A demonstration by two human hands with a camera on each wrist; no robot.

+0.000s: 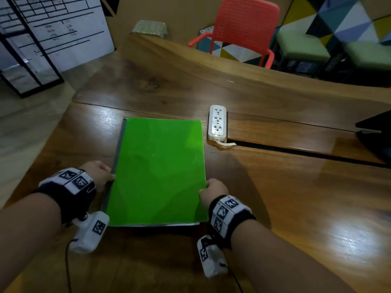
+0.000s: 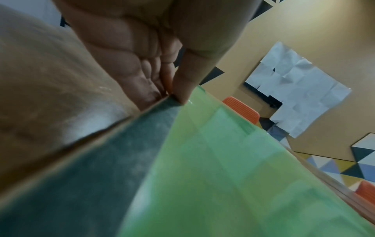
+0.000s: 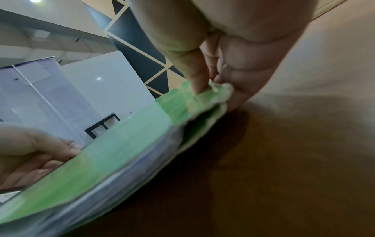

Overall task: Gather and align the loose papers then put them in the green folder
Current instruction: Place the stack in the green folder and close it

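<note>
The green folder lies closed on the wooden table, its dark spine to the left. My left hand pinches the spine edge, thumb on top. At the folder's right edge my right hand pinches the green cover together with the white papers stacked inside. A thin white edge of the papers shows along the folder's near side.
A white power strip lies just beyond the folder's far right corner, beside a slot in the table. A dark laptop sits at the right edge. A red chair stands behind the table.
</note>
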